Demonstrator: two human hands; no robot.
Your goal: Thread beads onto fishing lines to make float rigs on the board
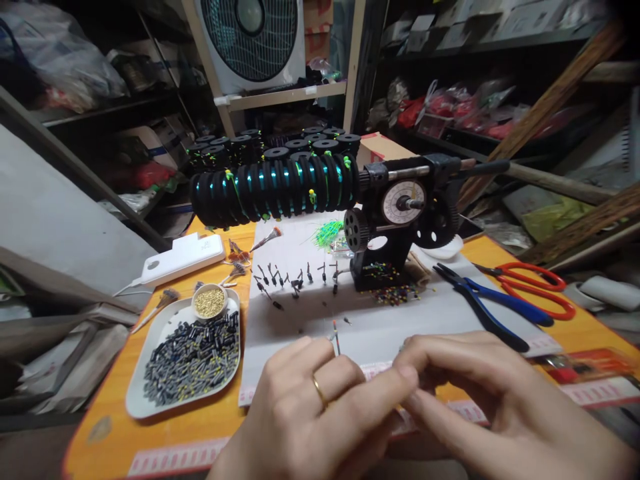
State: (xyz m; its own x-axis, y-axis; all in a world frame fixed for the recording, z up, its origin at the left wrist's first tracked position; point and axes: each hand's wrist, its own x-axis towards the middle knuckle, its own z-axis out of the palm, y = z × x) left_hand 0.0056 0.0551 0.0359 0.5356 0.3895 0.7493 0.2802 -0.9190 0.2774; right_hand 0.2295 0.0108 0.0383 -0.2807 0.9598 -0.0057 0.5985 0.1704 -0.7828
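Observation:
My left hand [320, 407], with a gold ring on one finger, is closed, its fingertips meeting those of my right hand [475, 393] near the table's front edge. The right hand is closed too, thumb and forefinger pinched together. Whatever they hold is too small or hidden to make out. Just beyond the left knuckles a thin dark stick with an orange tip [336, 335] shows; I cannot tell whether it touches the hand. Farther back on the white sheet [280, 327], several small black swivel-like parts [300, 280] are set out.
A winding machine [405, 207] with black spools and teal line [275, 183] stands behind. Left is a tray [134, 393] of small dark tubes with a cup of gold beads [210, 302]. Right are blue-handled pliers [490, 300] and orange-handled scissors [537, 287]. A power strip [183, 260] lies back left.

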